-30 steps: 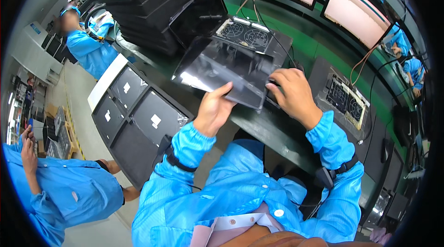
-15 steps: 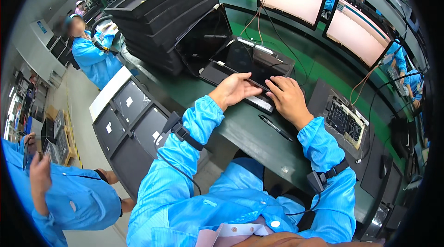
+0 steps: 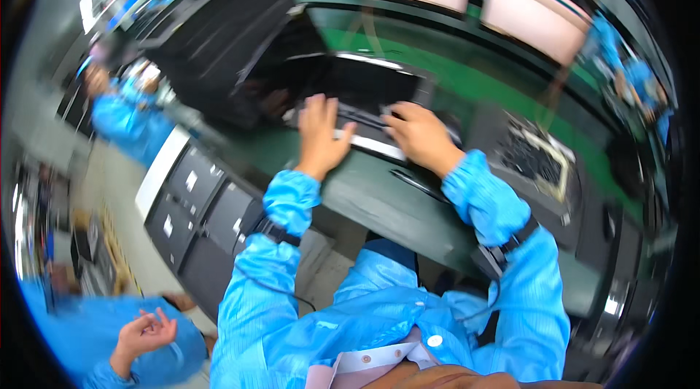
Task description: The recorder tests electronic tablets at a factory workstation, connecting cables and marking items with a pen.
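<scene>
A dark flat screen panel point(image 3: 379, 84) lies in a black fixture point(image 3: 429, 86) on the green-topped bench. My left hand point(image 3: 321, 137) is open, fingers stretched forward and thumb out to the side, over the fixture's front left part. Across from it, my right hand point(image 3: 424, 137) has bent fingers drawn together at the panel's near right edge. Blur hides what those fingertips hold, if anything. A pale strip point(image 3: 375, 145) runs along the fixture's front between the hands. Just below the right hand lies a black pen point(image 3: 419, 185).
Black trays point(image 3: 219, 32) stand stacked at back left, a dark glossy panel point(image 3: 284, 61) leaning there. A compartmented tray point(image 3: 208, 214) is at my left. Two lit monitors point(image 3: 536, 13) stand behind; a black device with exposed parts point(image 3: 536, 156) lies right. Co-workers are nearby.
My left hand has turned from palm-up under the panel's edge to stretched flat at the left. My right hand's fingers have curled. The whole view has shifted and blurred.
</scene>
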The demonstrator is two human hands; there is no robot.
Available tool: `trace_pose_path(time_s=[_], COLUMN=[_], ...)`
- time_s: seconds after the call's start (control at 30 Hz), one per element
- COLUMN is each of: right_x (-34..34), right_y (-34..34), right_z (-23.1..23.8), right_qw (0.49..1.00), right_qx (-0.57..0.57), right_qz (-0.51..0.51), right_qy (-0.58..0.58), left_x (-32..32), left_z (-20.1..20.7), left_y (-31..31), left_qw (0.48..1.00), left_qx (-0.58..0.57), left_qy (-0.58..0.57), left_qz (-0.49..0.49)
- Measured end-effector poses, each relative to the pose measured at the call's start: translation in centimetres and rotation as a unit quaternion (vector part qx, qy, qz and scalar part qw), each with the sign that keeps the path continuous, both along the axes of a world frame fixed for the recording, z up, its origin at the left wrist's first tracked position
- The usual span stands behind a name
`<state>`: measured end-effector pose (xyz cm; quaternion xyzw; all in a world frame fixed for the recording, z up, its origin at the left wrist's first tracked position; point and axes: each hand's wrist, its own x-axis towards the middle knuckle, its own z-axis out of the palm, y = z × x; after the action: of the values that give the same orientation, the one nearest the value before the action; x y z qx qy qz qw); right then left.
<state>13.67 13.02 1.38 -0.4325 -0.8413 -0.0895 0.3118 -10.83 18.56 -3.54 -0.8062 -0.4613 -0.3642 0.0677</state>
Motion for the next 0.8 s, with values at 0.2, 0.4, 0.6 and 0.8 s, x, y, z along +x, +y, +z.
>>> trace_pose_path(time_s=[0.2, 0.4, 0.6, 0.8], right_x=[2.2, 24.6, 45.6, 48.6], right_y=[-7.5, -25.8, -50.0, -55.6], right_z=[4.9, 10.1, 8.6, 4.9], right_qw=[0.994, 0.823, 0.456, 0.76], right_qx=[-0.026, -0.379, -0.549, -0.367], right_qz=[0.084, -0.396, -0.679, -0.536], right_qy=[-0.07, -0.149, -0.172, -0.034], left_x=[-3.6, -4.3, 1.0, 5.0], left_z=[-0.4, -1.2, 1.9, 3.4], left_y=[0.8, 1.6, -3.0, -14.1], left_qw=[0.998, 0.999, 0.993, 0.983], left_qx=[0.007, -0.034, -0.023, 0.008], left_qy=[0.06, 0.015, -0.11, -0.139], left_qz=[0.001, 0.027, -0.033, -0.119])
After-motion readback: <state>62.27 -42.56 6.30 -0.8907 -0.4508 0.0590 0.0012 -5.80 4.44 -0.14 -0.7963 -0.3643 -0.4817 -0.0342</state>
